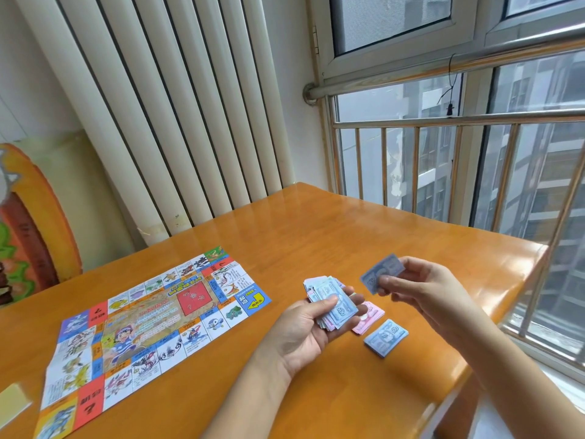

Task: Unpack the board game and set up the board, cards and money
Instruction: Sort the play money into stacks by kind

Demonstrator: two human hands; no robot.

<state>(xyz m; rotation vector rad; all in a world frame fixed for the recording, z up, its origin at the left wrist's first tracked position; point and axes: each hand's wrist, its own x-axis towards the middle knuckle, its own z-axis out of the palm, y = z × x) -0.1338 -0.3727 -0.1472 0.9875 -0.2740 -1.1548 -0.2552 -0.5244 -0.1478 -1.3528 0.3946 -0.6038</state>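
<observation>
A colourful paper game board [152, 324] lies unfolded flat on the left part of the orange wooden table [348, 242]. My left hand [304, 331] is palm up and grips a mixed stack of play money [332, 302], thumb pressed on top. My right hand [421, 286] pinches a single blue banknote [381, 274] just above the table, to the right of the stack. Two sorted piles lie on the table under my hands: a pink pile [368, 318] and a blue pile of 500 notes [386, 337].
A pale yellow card or box corner [12, 403] shows at the table's left front edge. A white radiator [177, 115] stands behind the table. A window with a metal railing [459, 160] runs along the right. A decorated orange panel [34, 226] leans at the far left.
</observation>
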